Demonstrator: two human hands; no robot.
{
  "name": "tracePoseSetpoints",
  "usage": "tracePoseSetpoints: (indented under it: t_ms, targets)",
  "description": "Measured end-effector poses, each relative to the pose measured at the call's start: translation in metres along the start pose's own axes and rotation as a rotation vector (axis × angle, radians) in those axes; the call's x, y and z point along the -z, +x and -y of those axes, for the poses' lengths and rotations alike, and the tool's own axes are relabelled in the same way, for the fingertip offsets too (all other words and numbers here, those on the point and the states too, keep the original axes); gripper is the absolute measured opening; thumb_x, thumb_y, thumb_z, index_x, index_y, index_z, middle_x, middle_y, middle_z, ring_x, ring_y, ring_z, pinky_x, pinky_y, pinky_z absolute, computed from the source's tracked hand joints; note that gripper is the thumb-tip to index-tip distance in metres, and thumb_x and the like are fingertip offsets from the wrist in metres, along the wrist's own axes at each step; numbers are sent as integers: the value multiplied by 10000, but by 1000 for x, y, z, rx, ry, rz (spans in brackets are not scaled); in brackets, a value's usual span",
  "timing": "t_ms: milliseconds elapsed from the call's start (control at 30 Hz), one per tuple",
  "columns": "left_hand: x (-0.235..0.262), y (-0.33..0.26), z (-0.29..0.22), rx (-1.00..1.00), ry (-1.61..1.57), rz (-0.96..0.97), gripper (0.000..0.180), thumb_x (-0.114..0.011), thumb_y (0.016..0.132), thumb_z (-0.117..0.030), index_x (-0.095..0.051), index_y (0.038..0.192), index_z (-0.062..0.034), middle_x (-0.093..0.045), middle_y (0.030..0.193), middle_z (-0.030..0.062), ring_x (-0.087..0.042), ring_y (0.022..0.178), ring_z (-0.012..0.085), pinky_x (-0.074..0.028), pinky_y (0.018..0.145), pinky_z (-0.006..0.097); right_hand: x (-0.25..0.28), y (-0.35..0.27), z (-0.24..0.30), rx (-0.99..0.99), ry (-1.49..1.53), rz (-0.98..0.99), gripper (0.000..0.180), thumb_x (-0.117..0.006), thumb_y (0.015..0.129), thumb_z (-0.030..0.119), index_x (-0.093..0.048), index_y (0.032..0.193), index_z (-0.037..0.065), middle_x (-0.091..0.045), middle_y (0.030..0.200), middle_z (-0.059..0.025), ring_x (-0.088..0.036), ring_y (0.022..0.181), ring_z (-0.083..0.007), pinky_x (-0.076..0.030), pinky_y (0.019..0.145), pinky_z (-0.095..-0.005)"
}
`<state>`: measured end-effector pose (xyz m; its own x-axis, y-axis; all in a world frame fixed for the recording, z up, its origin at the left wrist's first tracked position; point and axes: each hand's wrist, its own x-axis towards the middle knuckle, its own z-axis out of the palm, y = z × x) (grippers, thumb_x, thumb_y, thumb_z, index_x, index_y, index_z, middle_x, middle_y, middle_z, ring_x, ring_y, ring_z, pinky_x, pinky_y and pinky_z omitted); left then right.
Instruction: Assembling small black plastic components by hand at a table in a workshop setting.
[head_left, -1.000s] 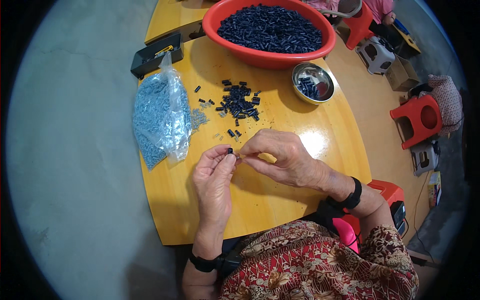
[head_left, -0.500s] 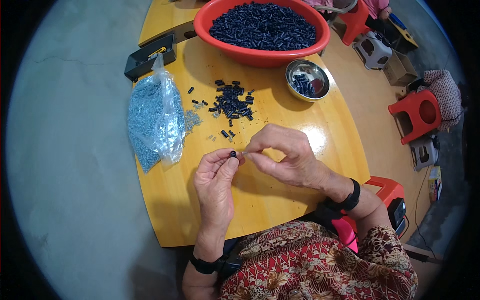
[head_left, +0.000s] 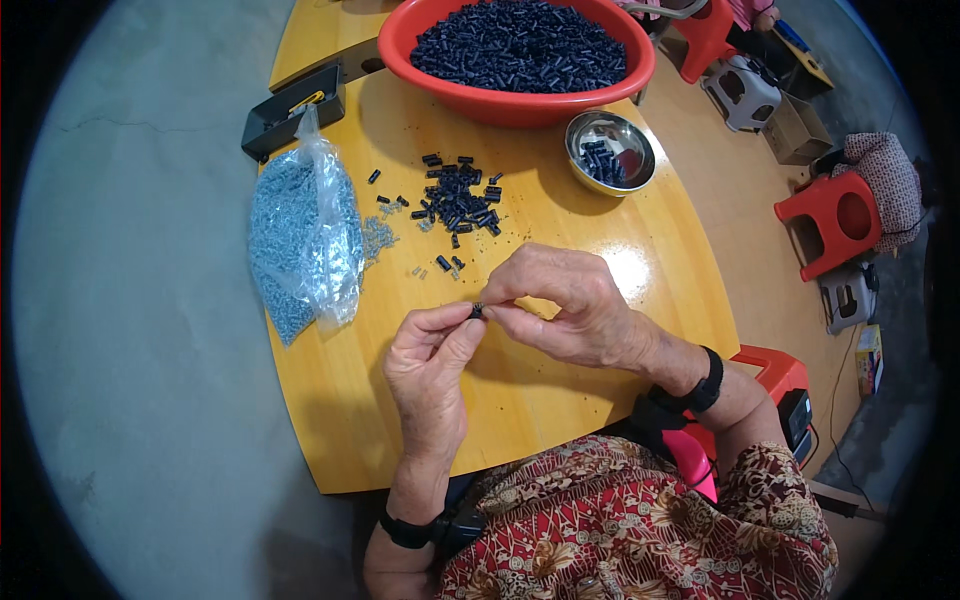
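Observation:
Between the thumb and forefinger of my left hand (head_left: 430,370) is a small black cylindrical plastic piece (head_left: 476,311). My right hand (head_left: 570,305) pinches at the other side of that piece, its fingertips touching or nearly touching it. Whatever is in the right fingertips is too small and covered to make out now. Beyond my hands lies a loose pile of black cylindrical pieces (head_left: 460,197). Small clear pieces (head_left: 377,236) are scattered left of the pile, beside a clear plastic bag (head_left: 300,240) full of bluish transparent bits.
A large red basin (head_left: 520,105) heaped with black pieces stands at the far edge. Right of the pile is a steel bowl (head_left: 640,170) holding a few. A dark tray (head_left: 290,112) with a yellow-handled tool sits far left. Stools, including a red one (head_left: 835,225), stand on the floor right.
My right fingertips have come in against the black piece, and the thin thing between them is no longer visible. The black piece has turned in my left fingers. The view has shifted slightly.

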<state>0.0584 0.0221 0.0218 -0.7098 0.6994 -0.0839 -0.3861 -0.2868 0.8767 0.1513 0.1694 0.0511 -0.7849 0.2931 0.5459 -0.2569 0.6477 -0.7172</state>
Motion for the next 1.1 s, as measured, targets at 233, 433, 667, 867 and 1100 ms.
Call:
tracePoseSetpoints:
  t_ms: [233,433,667,867,1100]
  targets:
    - [4,-4,-1,-35,98,-1,171,-681,835,67,-647,996,18,-675,1005,92,-628,934,135,-485,909,263,2,-1,3,67,-54,66,120,-681,761,12,-590,838,25,-591,763,-110,-615,726,-297,-499,640,-376]
    - [9,-5,1,-85,179,17,175,-694,819,75,-658,978,13,-675,1011,98,-629,939,139,-486,910,272,5,0,4,68,-58,133,150,-681,755,9,-583,868,26,-571,750,-112,-601,715,-307,-493,640,-386]
    - [8,-2,6,125,-63,16,118,-644,893,4,-633,1009,-8,-669,1017,93,-630,948,148,-493,908,302,-9,-16,-4,140,-211,29,213,-716,746,47,-610,931,43,-582,811,-87,-609,771,-271,-483,678,-370]
    - [13,0,15,285,-190,70,93,-611,936,-66,-627,1027,-53,-661,1020,68,-618,931,134,-491,870,297,-9,-19,-11,285,-483,59,268,-744,707,148,-614,924,59,-568,832,-37,-584,774,-197,-433,686,-320]
    - [0,2,4,340,-213,37,136,-619,947,-106,-649,1054,-27,-664,970,34,-604,875,89,-467,802,230,-8,-18,-17,362,-495,-7,252,-751,676,159,-592,841,55,-542,774,-35,-560,708,-188,-425,642,-317]
